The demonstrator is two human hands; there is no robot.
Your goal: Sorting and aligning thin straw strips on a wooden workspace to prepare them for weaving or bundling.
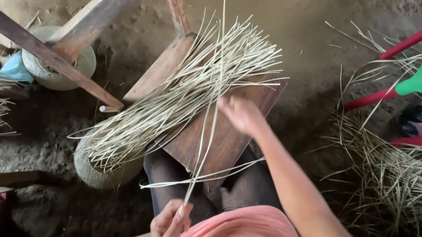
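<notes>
Our left hand (pixel 168 228) pinches one long reed strip (pixel 215 81) taut, fingers pressed together; our right hand (pixel 241 114) blurs over the strip bundle (pixel 181 99) on the wooden board (pixel 219 141), its fingers unclear.

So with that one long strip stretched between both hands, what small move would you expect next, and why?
Probably drawing the long pale reed strip clear of the others. The left hand pinches its near end by the lap, while the right hand touches it over the brown wooden board. The strip lies across the fanned bundle of pale reed strips, so it seems singled out but not yet free.
</notes>
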